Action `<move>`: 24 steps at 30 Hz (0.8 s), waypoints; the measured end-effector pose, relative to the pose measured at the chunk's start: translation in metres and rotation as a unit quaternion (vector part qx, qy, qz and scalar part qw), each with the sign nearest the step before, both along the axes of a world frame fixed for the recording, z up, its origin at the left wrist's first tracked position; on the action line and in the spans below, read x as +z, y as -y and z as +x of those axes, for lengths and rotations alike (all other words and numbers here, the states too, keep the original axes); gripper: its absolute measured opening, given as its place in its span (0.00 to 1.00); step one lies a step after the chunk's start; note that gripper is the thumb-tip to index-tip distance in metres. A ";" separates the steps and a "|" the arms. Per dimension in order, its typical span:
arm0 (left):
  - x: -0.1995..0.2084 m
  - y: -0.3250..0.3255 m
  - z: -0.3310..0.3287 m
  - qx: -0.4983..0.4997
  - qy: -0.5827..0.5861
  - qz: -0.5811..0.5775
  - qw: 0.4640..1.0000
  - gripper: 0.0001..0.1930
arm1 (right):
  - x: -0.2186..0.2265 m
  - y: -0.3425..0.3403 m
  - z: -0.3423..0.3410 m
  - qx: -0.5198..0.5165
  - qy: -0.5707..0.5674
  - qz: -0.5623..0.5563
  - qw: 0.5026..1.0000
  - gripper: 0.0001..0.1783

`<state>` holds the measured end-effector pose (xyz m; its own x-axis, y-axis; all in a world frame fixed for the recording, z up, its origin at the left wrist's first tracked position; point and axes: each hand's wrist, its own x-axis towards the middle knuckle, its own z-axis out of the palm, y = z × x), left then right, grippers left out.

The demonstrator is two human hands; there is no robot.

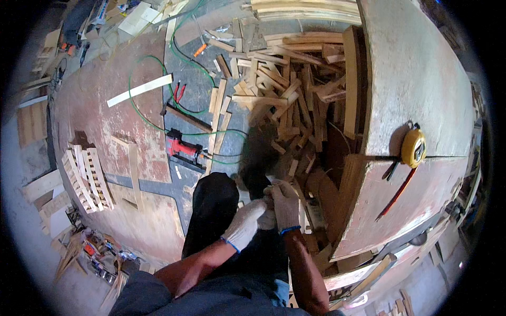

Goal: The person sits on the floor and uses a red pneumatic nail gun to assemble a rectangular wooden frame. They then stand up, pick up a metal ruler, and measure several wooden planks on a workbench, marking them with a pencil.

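Observation:
Both my hands are in knitted white work gloves with blue cuffs, held together in front of my dark trousers. My left hand (245,224) is closed, its fingertips tucked against the other glove. Fingers bent and pinched together, my right hand (285,205) sits slightly higher. Anything between the fingers is hidden or too small to name. Left of my knee, a red and black nail gun (183,147) lies with a green air hose (232,131) by it. Beyond my hands is a heap of wood offcuts (287,100).
A raised wooden bench top (416,73) on the right carries a yellow tape measure (414,147) and a red-and-black pencil (399,193). Red-handled pliers (180,92) and a pale wood strip (139,90) lie left. Slatted wood pieces (87,179) rest on a worn board (113,116).

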<state>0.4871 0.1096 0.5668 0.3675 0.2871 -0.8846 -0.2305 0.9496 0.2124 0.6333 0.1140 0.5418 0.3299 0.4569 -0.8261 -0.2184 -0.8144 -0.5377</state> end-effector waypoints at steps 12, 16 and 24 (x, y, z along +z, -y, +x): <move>-0.036 -0.055 -0.086 -0.061 0.026 -0.180 0.981 0.11 | 0.169 -0.312 0.053 -0.063 0.148 0.291 0.943 0.15; -0.044 -0.136 -0.100 -0.093 0.035 -0.196 0.976 0.10 | 0.195 -0.405 0.118 -0.068 0.306 0.312 0.897 0.20; -0.030 -0.385 -0.181 -0.373 -0.093 0.148 0.911 0.19 | 0.142 -0.491 0.219 0.107 0.700 0.109 0.698 0.21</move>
<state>0.3056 0.4944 0.5369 0.4103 0.2537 -0.8760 0.5218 0.7224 0.4537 0.8520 0.6050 0.6834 0.6482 0.6843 0.3339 0.7595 -0.6127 -0.2188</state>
